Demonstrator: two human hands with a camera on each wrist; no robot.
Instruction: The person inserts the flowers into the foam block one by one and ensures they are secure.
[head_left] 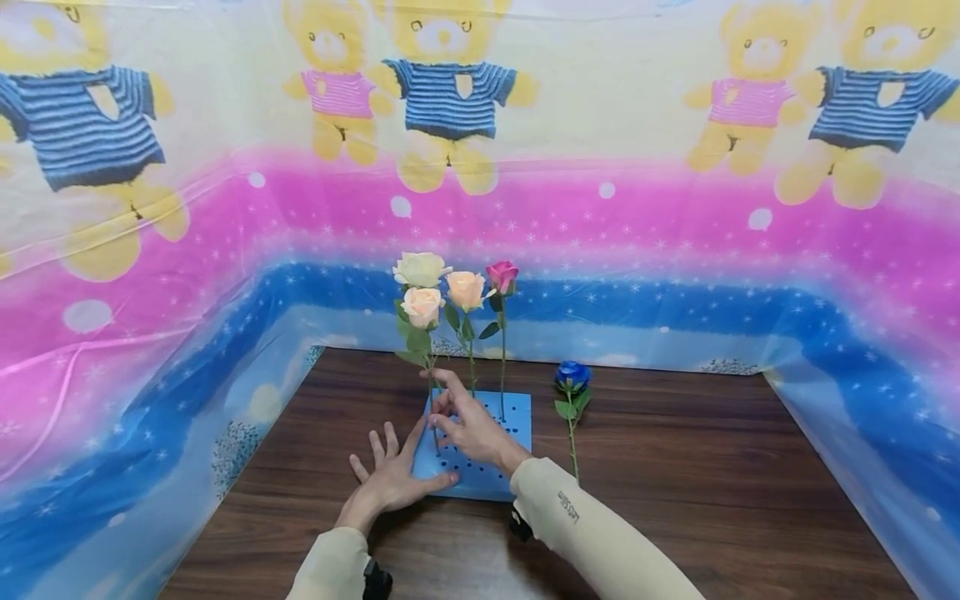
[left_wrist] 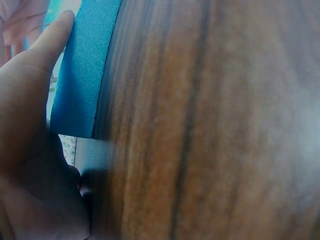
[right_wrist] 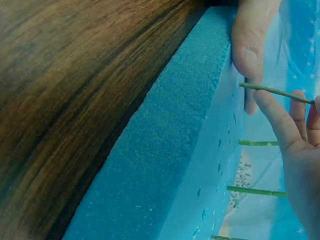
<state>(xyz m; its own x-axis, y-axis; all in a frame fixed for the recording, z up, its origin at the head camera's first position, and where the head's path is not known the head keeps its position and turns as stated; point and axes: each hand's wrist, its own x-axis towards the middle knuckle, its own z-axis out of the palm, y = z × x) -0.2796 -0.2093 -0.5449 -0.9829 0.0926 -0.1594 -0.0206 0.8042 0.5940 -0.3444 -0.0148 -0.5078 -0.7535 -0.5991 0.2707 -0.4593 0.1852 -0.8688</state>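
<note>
A light blue foam block [head_left: 480,487] with several small holes stands on the table. My left hand [head_left: 386,479] has its fingers spread at the block's left side, its thumb lying over the front edge. My right hand [head_left: 476,429] pinches the green stem of the front peach rose [head_left: 422,307]; in the right wrist view the lower end of that stem [right_wrist: 277,91] meets the holed face. Upright behind it are a cream rose [head_left: 420,269], another peach rose [head_left: 467,290] and a pink rose [head_left: 502,277]. The cream rose's lower stem is hidden.
A blue rose [head_left: 573,377] with green leaves lies on the dark wooden table [head_left: 675,467], right of the block; the right sleeve [head_left: 592,525] covers its stem's lower end. A printed teddy bear cloth [head_left: 600,225] hangs around the table's back and sides.
</note>
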